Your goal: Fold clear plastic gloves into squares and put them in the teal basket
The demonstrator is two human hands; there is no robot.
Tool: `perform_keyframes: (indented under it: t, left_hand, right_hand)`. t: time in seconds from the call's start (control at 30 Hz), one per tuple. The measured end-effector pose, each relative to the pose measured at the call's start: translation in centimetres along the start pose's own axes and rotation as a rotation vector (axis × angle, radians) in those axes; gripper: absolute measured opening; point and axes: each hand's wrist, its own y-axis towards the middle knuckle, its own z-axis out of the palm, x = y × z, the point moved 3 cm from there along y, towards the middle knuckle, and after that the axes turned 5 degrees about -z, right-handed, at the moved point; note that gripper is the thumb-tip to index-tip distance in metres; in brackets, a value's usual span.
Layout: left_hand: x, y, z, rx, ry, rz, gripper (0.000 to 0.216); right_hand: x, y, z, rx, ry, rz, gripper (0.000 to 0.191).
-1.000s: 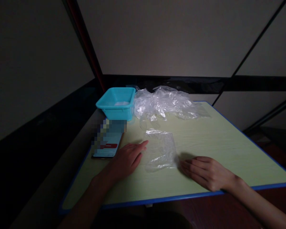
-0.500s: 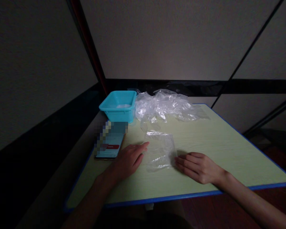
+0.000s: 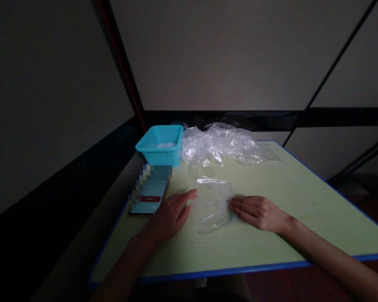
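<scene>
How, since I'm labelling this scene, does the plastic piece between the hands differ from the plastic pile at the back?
The plastic piece lies mostly flat; the plastic pile is crumpled and heaped up. The piece is smaller than the pile. The piece lies by the right hand, the pile beside the blue basin. Both are clear and shiny.

Glossy, crinkled plastic sheet; smooth plastic basin; wood-grained tabletop.

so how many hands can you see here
2: the left hand at the left edge of the nearer clear plastic piece, the right hand at its right edge. No other hands show.
</scene>
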Motion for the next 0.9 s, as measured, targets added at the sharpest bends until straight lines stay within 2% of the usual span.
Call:
perform_keyframes:
  t: [0.33,0.6,0.8,0.9]
  left_hand:
    - [0.0,0.0,0.2,0.008,-0.074,0.003,0.038]
    - [0.4,-0.3,0.8,0.068,-0.121,-0.027,0.039]
    - [0.5,-0.1,0.9,0.085,-0.182,-0.107,0.037]
    - [0.5,0.1,0.9,0.071,-0.237,-0.165,0.039]
  right_hand:
    - [-0.4,-0.7,-0.2,0.072,0.049,0.035,0.033]
    - [-0.7,-1.2,0.2,0.081,0.163,0.098,0.027]
    - [-1.3,-1.4,0.7,0.077,0.343,0.218,0.029]
    - [-2.1,-1.2,0.7,0.100,0.509,0.350,0.028]
